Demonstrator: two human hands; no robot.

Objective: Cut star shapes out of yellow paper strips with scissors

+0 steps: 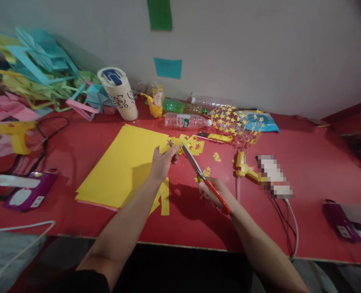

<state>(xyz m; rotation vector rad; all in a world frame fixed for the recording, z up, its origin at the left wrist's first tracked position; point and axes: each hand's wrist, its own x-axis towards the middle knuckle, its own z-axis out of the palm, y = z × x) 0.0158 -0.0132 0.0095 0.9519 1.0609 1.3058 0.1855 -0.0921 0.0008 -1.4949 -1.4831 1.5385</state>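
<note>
Head view: left hand [162, 163] pinches yellow paper strip [176, 141] at its fingertips; likely light, floppy, tears easily, hold by edge. Right hand [213, 188] wrapped round scissors [195, 164], blades forward-left of it; presumably rigid, grip handles.

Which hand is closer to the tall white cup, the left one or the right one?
Left. The left hand, pinching yellow paper, is in front of the cup and off to its right. The right hand, holding scissors, is farther right and farther from it.
</note>
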